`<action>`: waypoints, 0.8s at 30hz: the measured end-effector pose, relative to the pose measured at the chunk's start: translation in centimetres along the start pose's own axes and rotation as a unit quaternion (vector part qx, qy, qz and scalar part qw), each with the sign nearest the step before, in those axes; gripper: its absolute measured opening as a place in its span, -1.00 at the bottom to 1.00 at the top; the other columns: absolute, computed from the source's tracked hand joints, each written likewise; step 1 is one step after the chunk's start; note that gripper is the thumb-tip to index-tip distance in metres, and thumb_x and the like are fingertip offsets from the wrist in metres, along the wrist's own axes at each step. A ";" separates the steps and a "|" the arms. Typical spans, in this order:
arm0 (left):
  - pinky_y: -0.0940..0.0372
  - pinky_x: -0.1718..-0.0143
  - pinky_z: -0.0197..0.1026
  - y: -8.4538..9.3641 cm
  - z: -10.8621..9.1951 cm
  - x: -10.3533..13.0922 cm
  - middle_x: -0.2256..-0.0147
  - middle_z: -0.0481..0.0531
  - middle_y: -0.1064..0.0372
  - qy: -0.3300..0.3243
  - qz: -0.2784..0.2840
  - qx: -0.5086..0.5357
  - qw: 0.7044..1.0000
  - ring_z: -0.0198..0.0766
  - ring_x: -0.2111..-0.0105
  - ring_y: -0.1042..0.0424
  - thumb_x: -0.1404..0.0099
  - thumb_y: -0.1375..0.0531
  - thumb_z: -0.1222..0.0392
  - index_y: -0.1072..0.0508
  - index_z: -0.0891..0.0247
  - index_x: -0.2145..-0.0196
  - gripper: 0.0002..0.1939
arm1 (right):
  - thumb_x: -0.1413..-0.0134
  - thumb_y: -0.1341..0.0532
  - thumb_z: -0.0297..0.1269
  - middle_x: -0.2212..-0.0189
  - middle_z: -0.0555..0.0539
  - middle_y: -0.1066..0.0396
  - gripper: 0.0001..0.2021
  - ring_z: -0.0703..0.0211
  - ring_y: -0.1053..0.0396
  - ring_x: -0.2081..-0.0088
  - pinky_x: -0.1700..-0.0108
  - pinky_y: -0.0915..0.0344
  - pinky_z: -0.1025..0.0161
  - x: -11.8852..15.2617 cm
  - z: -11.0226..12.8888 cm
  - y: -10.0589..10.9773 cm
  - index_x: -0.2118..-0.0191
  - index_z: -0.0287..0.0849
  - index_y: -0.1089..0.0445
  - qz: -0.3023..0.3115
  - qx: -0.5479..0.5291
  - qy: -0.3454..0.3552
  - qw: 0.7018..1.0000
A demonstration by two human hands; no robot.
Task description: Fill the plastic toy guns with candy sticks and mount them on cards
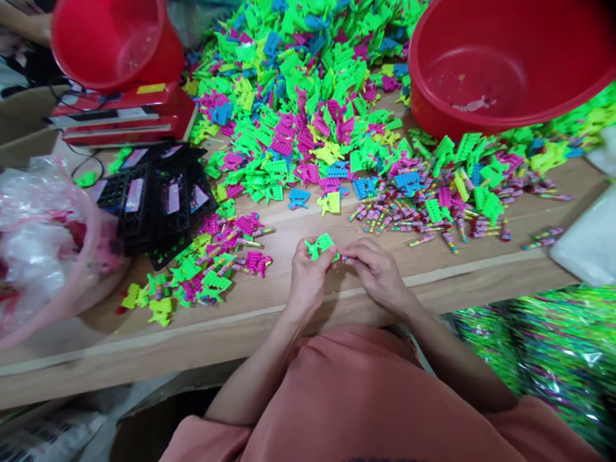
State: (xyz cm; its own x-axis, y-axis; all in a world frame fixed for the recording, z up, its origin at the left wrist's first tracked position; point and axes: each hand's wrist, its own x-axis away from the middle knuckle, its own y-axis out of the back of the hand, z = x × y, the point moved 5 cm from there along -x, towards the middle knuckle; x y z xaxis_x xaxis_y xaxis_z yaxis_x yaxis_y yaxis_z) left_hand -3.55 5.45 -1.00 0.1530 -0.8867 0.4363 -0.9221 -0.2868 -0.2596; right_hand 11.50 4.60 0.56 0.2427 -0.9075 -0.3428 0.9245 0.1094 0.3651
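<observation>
Near the table's front edge, my left hand [308,273] is closed on a bright green plastic toy piece [319,245] with an animal-like outline. Close beside it, the fingers of my right hand [378,271] pinch a small tube [343,258], mostly hidden, at the toy piece's right side. Whether the tube touches the piece I cannot tell. Left of my hands lies a small heap of green, yellow and pink toy pieces [212,282], some with candy-coloured tubes. Ahead to the right is a spread of little patterned tubes [394,215].
A big pile of coloured toy pieces [298,109] covers the table's back. Red tubs [510,122] stand at both rear sides. Black trays [156,192] and a pink basket [91,256] with plastic bags lie left. A white bag [590,237] rests at the right edge.
</observation>
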 end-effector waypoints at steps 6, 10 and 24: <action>-0.26 0.47 -0.36 0.3 0.0 0.2 0.38 -0.17 -0.42 0.013 0.028 -0.015 0.999 -0.43 0.52 -0.37 -0.01 -0.49 0.15 -0.30 0.07 -0.19 -0.19 | -0.40 -0.11 -0.36 0.21 -0.12 -0.51 -0.74 0.05 -0.45 0.14 0.09 -0.41 0.11 0.3 -0.3 -0.3 -0.04 -0.05 -0.51 0.020 0.011 -0.035 0.999; -0.25 0.52 -0.35 0.5 0.0 0.1 0.41 -0.13 -0.46 0.023 0.050 0.010 0.998 -0.41 0.55 -0.40 0.00 -0.51 0.05 -0.40 0.17 0.02 -0.38 | -0.42 -0.13 -0.30 0.07 -0.15 -0.50 -0.68 0.02 -0.45 0.03 -0.01 -0.43 0.07 0.2 0.3 0.1 -0.18 -0.03 -0.45 0.053 0.003 -0.036 0.998; -0.09 0.71 -0.38 0.6 0.3 0.6 0.54 -0.16 -0.39 -0.006 0.021 -0.067 0.998 -0.39 0.70 -0.34 -0.09 -0.44 -0.05 -0.39 0.21 0.22 -0.56 | -0.36 -0.21 -0.30 0.22 -0.09 -0.56 -0.76 0.05 -0.49 0.12 0.07 -0.41 0.10 0.9 -0.3 -0.5 -0.01 -0.01 -0.60 0.012 -0.071 -0.069 0.995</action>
State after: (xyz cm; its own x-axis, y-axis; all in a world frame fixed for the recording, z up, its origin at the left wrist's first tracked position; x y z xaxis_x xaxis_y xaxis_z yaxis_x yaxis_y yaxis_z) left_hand -3.94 4.64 -1.13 0.1177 -0.9013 0.4169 -0.9666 -0.2002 -0.1599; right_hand 11.33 3.87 -0.15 0.2318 -0.9498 -0.2099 0.9533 0.1789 0.2432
